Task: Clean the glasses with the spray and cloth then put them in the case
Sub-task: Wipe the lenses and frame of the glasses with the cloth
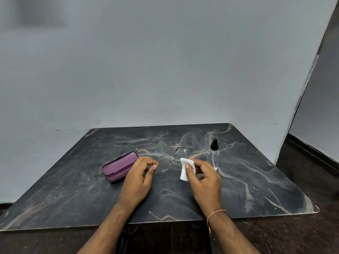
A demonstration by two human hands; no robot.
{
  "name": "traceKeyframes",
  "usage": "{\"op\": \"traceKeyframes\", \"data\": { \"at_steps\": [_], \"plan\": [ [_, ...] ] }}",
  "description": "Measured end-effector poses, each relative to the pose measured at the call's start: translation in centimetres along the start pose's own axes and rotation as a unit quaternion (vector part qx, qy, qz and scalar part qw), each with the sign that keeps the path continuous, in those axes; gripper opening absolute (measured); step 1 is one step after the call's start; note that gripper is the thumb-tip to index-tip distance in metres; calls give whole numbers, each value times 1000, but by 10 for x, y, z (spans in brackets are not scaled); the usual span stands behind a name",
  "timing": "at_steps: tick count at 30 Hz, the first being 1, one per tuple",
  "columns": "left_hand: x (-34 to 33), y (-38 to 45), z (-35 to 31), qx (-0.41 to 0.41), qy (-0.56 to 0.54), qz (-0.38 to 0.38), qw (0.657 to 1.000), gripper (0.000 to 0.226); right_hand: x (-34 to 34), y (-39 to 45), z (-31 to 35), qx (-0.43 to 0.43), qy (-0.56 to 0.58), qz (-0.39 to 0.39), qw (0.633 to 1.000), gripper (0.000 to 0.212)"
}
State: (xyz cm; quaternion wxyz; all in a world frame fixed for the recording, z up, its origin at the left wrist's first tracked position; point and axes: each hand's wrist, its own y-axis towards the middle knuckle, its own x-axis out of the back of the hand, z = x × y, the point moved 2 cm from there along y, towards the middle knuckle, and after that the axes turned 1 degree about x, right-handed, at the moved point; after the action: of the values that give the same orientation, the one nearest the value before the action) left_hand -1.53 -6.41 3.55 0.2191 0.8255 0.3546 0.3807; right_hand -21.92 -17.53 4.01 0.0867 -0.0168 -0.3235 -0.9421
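Thin wire-framed glasses are held above the dark marble table. My left hand pinches the rim of their left lens between thumb and fingers. My right hand grips a folded white cloth just below the right lens; whether cloth and lens touch is unclear. A purple glasses case lies shut on the table, left of my left hand. A clear spray bottle with a black nozzle stands upright behind my right hand.
A grey wall rises right behind the table's far edge. The wall's corner and a dark floor are on the right. The table's near edge runs under my forearms.
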Motion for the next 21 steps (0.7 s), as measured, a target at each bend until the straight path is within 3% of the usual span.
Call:
{"op": "traceKeyframes", "data": {
  "at_steps": [5,9,13,21],
  "plan": [
    [-17,4,-4,20,-61,-20,998,10,-6,-4,6,132,-93,37,986,36],
    [-20,4,-2,22,-75,-11,997,6,-9,5,3,205,-158,25,966,34],
    [-19,4,-3,23,-72,-5,997,7,-18,16,0,245,-195,8,950,32],
    [-21,4,-3,5,-60,15,998,8,-32,9,-5,289,-239,62,925,22]
  ]
}}
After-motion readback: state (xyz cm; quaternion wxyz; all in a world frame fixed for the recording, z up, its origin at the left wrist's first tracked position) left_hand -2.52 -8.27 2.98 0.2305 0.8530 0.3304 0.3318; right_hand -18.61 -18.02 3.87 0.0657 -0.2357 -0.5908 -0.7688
